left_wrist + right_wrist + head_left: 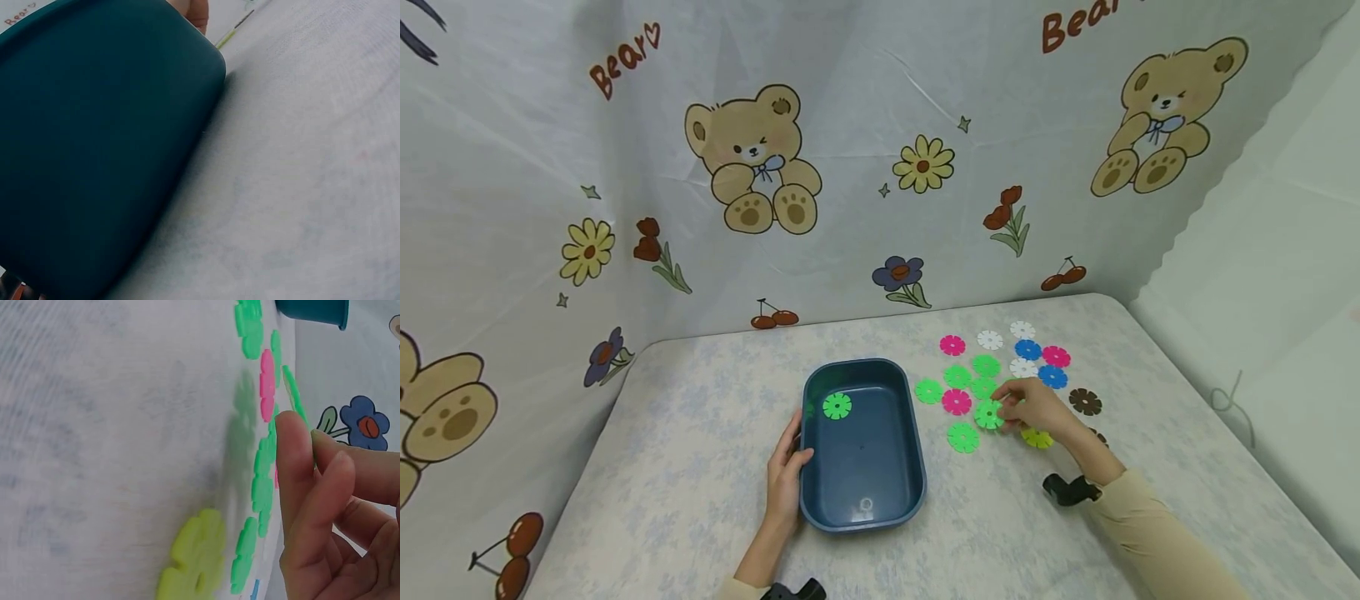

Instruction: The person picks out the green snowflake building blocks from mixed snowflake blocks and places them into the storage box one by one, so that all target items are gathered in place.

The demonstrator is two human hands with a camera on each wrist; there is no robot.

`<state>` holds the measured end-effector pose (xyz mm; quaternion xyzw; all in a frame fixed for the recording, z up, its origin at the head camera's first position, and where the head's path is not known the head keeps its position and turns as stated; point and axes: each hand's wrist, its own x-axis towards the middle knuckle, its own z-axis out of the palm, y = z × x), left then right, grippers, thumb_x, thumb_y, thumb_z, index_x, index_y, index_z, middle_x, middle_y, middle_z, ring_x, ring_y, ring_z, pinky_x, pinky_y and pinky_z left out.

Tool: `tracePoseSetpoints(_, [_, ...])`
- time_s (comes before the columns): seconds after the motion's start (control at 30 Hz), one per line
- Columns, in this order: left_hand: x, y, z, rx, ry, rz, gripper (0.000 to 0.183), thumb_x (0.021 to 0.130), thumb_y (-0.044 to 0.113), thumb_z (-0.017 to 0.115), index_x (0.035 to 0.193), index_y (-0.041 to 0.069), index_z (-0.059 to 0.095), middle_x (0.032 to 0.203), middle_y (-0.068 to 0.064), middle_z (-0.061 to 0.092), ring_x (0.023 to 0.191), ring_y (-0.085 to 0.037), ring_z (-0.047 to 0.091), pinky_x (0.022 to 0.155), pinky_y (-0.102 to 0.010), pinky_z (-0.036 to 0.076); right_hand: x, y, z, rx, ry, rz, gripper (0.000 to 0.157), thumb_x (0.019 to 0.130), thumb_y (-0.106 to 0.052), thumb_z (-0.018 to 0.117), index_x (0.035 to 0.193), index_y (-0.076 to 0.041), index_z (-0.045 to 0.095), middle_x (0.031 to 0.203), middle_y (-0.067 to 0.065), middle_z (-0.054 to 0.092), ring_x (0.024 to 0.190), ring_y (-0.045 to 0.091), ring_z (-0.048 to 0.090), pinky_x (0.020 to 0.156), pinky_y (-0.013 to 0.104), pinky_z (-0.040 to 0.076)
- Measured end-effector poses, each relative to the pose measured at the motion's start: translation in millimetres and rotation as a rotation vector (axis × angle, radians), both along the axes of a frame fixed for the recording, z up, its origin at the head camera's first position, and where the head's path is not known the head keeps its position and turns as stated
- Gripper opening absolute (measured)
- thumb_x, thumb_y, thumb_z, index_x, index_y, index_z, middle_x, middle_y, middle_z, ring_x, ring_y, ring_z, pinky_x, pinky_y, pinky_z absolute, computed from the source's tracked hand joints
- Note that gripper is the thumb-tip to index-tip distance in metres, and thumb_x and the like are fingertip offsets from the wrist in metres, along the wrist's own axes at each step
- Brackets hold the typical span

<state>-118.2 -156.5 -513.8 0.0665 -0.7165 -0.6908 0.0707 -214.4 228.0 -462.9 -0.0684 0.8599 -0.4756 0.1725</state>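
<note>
Your right hand (1036, 407) pinches a green notched disc (988, 415) right of the blue rectangular tray (862, 479), gripped at left by your left hand (785, 477); a slackened pinch could drop the disc

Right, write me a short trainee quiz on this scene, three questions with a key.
1. What colour is the disc lying inside the tray?

2. True or false: the right grip is holding a pink disc.

3. What does the left grip hold?
A) a brown disc
B) the tray
C) a blue disc

Key:
1. Green.
2. False; it pinches a green disc.
3. B.
</note>
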Motion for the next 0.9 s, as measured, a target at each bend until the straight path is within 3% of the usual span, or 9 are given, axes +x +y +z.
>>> tracePoseSetpoints(0.2, [-0.1,-0.9,0.4,0.004,-0.004,-0.011,0.059,0.097,0.005,0.042,0.154,0.019,0.034,0.158,-0.003,0.034,0.127,-0.008,0.042,0.097,-0.015,0.035,3.4,-7.2,11.0,-0.034,0.051,0.004,0.027,0.090,0.001,0.063,0.112,0.016,0.060,0.082,0.017,0.058,0.066,0.026,0.068,0.053,0.024,0.050])
tracePoseSetpoints(0.33, [0.1,-0.9,1.3,0.005,-0.009,-0.011,0.059,0.097,0.005,0.043,0.154,0.019,0.034,0.158,-0.003,0.034,0.130,-0.014,0.040,0.097,-0.016,0.035,0.5,-14.6,12.9,-0.028,0.064,-0.017,0.026,0.090,-0.001,0.064,0.111,0.013,0.062,0.083,0.014,0.058,0.068,0.029,0.070,0.054,0.023,0.051])
tracePoseSetpoints(0.47, [-0.1,-1.0,1.2,0.007,-0.012,-0.010,0.059,0.097,0.005,0.043,0.153,0.020,0.035,0.158,-0.002,0.034,0.129,-0.012,0.041,0.097,-0.016,0.035,-5.5,-22.6,9.3,-0.043,0.053,-0.029,0.027,0.090,-0.003,0.065,0.113,0.011,0.062,0.085,0.011,0.059,0.075,0.033,0.072,0.056,0.024,0.053])
tracePoseSetpoints(0.77, [-1.0,-1.2,-0.5,0.006,-0.011,-0.005,0.059,0.096,0.004,0.043,0.153,0.017,0.034,0.158,-0.002,0.034,0.127,-0.011,0.042,0.096,-0.016,0.036,-8.4,-59.3,25.4,-0.132,0.044,-0.001,0.032,0.090,-0.006,0.066,0.116,0.012,0.060,0.090,0.016,0.062,0.067,0.021,0.070,0.062,0.027,0.056])
tracePoseSetpoints(0.9, [-1.1,-0.9,-0.9,0.011,-0.008,-0.007,0.059,0.097,0.004,0.043,0.153,0.018,0.034,0.158,-0.003,0.034,0.130,-0.017,0.041,0.096,-0.017,0.036,-8.0,-82.7,34.2,-0.183,0.033,0.035,0.027,0.090,-0.003,0.065,0.113,0.011,0.059,0.087,0.016,0.061,0.073,0.028,0.073,0.063,0.032,0.057])
